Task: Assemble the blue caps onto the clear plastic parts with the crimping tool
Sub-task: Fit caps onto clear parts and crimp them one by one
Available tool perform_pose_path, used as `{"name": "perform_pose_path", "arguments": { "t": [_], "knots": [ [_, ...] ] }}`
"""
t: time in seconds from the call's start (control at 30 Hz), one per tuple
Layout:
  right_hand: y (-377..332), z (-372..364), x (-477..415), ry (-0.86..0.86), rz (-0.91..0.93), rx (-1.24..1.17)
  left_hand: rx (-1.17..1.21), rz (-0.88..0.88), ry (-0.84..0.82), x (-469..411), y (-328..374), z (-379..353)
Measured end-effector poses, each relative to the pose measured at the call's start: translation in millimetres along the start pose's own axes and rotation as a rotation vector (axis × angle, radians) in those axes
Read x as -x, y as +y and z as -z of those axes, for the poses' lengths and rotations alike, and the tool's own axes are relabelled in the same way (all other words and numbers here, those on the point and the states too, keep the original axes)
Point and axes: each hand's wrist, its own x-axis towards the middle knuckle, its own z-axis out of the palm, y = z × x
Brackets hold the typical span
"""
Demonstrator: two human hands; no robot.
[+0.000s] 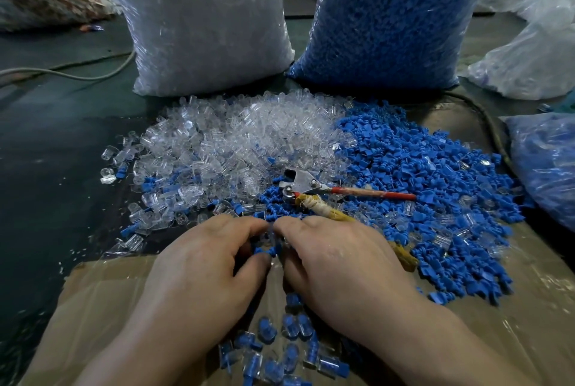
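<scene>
My left hand [199, 264] and my right hand [339, 264] meet at the table's centre, fingertips together. Between them they pinch a small blue cap with a clear plastic part [270, 247], mostly hidden by the fingers. A heap of clear plastic parts [236, 140] lies ahead on the left, and a heap of blue caps [426, 174] on the right. The crimping tool [314, 191] lies on the heaps just beyond my fingers, one handle red, the other wrapped in yellowish tape and running under my right hand. Several assembled pieces [280, 351] lie between my wrists.
A tall bag of clear parts [202, 18] and a tall bag of blue caps [389, 18] stand behind the heaps. Another blue-filled bag [547, 165] sits at the right edge. Cardboard [102, 298] covers the near table. A cable [62, 73] crosses the far left.
</scene>
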Motion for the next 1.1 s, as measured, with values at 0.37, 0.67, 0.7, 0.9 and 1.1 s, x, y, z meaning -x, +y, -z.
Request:
{"name": "perform_pose_path", "arguments": {
  "t": [0.37, 0.67, 0.7, 0.9, 1.1],
  "knots": [
    [-5, 5, 7, -0.011, -0.11, -0.124, 0.068, 0.032, 0.01, 1, -5, 0],
    [-6, 12, 12, -0.115, -0.137, -0.059, 0.01, 0.011, -0.048, -2, -2, 4],
    [-5, 12, 12, -0.111, -0.138, -0.072, 0.025, 0.019, -0.049, -2, -2, 4],
    [-2, 7, 12, 0.065, -0.132, -0.192, 0.063, 0.013, -0.03, -2, -1, 4],
    [-1, -3, 8, 0.145, -0.095, -0.295, 0.087, -0.036, -0.031, -1, 2, 6]
  ]
}}
